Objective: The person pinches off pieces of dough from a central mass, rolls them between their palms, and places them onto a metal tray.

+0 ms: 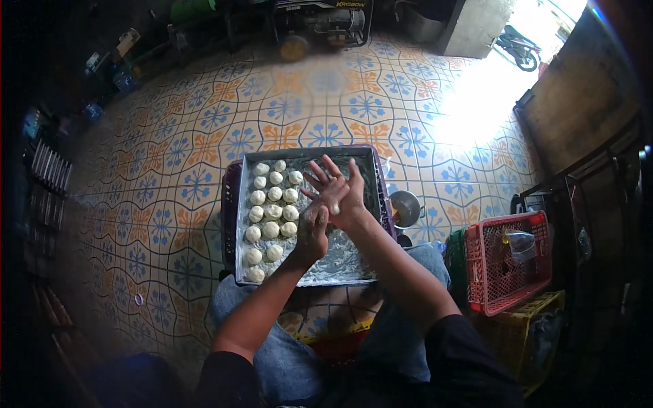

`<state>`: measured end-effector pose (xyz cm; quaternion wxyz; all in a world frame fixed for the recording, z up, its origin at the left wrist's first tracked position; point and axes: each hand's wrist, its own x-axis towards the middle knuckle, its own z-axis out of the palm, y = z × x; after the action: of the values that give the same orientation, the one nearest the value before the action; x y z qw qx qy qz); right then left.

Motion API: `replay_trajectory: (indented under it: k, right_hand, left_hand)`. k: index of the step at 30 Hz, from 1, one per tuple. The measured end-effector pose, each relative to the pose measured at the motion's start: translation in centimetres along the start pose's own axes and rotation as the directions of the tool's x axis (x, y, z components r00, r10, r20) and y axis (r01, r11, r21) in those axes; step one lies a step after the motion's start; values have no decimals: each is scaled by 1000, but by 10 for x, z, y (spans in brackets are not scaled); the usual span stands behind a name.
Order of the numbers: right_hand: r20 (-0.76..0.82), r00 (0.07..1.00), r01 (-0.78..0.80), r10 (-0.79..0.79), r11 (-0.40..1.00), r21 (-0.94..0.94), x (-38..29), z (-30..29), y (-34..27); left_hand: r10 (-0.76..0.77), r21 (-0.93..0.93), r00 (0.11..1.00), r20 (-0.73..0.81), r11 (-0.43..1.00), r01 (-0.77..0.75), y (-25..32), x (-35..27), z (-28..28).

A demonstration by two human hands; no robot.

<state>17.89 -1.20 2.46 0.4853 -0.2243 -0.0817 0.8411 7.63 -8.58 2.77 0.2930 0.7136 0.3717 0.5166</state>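
My left hand point(320, 214) lies across my right hand point(349, 191) above the floured metal tray point(306, 283). A small pale bit, which looks like dough, shows between the two palms; most of it is hidden. The fingers of my right hand are spread upward, palm turned toward the left hand. Left of the hands, several round dough balls point(271, 230) sit in rough columns on the tray's left side. Loose flour dusts the bottom of the tray.
The tray rests on a purple plastic crate point(232, 204). A metal pot point(406, 209) stands on the tiled floor at its right. Farther right are a red plastic crate point(474, 270), a green crate point(455, 260) and a yellow crate point(515, 331). A generator point(326, 25) stands at the back.
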Motion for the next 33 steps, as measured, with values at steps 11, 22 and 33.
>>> replay_trajectory:
  k: [11,22,33]
  right_hand:
    - [393,882,469,-258,551,-690,-37,13,45]
    - [319,897,433,-306,467,-771,-35,25,60]
    - [165,982,-11,94,896,-445,-38,19,44]
  left_hand:
    - [-256,-26,946,-201,966,256,15,15,0]
    - [-422,-387,881,-215,865,320,-25,6,0]
    - [-808,-996,587,58,-8,86,-62,25,-67]
